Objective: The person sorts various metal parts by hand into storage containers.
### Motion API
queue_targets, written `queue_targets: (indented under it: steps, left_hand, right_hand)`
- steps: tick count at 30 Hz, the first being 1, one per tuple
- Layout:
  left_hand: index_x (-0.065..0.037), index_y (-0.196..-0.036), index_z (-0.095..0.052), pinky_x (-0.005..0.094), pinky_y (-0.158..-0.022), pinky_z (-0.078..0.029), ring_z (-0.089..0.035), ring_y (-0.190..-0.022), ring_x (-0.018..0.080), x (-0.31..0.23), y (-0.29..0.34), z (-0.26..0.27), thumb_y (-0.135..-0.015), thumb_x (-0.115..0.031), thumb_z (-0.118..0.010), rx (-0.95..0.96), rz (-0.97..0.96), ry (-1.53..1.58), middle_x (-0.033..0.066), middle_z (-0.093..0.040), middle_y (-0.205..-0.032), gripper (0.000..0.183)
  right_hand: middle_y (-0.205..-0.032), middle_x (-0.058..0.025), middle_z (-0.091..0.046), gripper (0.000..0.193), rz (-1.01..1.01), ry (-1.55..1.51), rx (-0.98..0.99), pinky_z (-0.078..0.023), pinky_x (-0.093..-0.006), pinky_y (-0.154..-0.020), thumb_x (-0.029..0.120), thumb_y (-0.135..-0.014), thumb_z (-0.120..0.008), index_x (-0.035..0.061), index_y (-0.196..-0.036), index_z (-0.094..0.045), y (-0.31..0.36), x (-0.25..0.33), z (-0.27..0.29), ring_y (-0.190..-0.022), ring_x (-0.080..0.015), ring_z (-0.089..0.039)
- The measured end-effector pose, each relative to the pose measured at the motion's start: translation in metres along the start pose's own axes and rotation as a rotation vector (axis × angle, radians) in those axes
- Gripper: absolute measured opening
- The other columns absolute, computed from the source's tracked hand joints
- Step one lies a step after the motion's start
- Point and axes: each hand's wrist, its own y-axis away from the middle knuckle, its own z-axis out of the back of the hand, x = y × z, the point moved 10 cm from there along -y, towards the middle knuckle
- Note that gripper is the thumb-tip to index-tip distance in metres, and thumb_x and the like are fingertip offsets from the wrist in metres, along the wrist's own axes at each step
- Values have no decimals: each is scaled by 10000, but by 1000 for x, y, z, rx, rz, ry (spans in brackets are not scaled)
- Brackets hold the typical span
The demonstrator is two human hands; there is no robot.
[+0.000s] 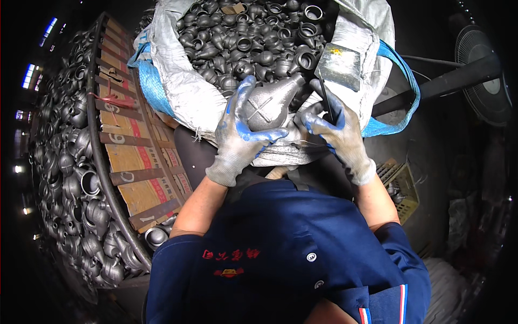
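Observation:
My left hand (237,132), in a grey glove with blue-coated fingers, is closed round a grey metal casting (268,105). The casting is bulbous, narrows to a neck at the upper right, and has a raised cross on its rounded side. Just to the right, my right hand (337,127), gloved alike, grips a dark, narrow, flat file-like tool (325,94), tilted upward near the casting's neck. Its exact kind is hard to make out. Both hands are over the near rim of a white woven bulk bag (186,89), which holds many similar dark castings (245,43).
A slatted metal crate (97,108) lined with cardboard, full of castings, stands at the left. Blue straps (413,102) loop off the bag. A yellow plastic basket (407,197) sits at the lower right. Farther right are a dark bar (442,81) and a fan (480,65).

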Motion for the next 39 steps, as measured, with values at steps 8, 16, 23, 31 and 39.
queue_targets:
  steps: [8,16,23,31,39]
  left_hand:
    - [8,-1345,-362,374,-1005,-400,-483,-1201,280,-17,6,-17,-522,-297,-901,10,-85,12,164,-457,-1326,1030]
    - [4,-1357,-339,360,-1024,-388,-457,-1227,252,12,5,-27,-564,-153,-883,66,89,476,160,-426,-1350,975]
    - [-1,-1363,-338,346,-1042,-358,-425,-1242,224,0,2,-36,-581,-174,-879,153,39,443,144,-419,-1340,967]
    - [-13,-1282,-468,297,-1006,-359,-441,-1191,165,27,7,-50,-876,-130,-633,205,285,572,103,-490,-1279,453]
    - [-28,-1369,-344,331,-1065,-318,-379,-1275,203,24,7,-54,-629,-147,-852,303,138,425,127,-390,-1379,905]
  right_hand:
    - [-968,-77,-620,684,-48,-290,-110,-496,-264,-771,205,-717,-786,8,-1283,-457,-22,-33,-18,-878,-122,-585]
    - [-951,-113,-630,722,247,195,-61,-498,-291,-755,298,-666,-815,24,-1243,-479,-11,7,-15,-877,-160,-614]
    - [-782,44,-578,322,-74,-456,-67,-441,-198,-661,135,-834,-661,25,-1129,-593,-18,-18,1,-722,-36,-526]
    - [-799,-4,-601,137,-49,-272,-140,-438,-215,-662,106,-831,-633,23,-940,-647,-12,-23,1,-724,-63,-534]
    - [-766,32,-587,89,60,-501,-102,-417,-189,-622,71,-823,-635,23,-898,-641,-14,-15,0,-688,-27,-510]
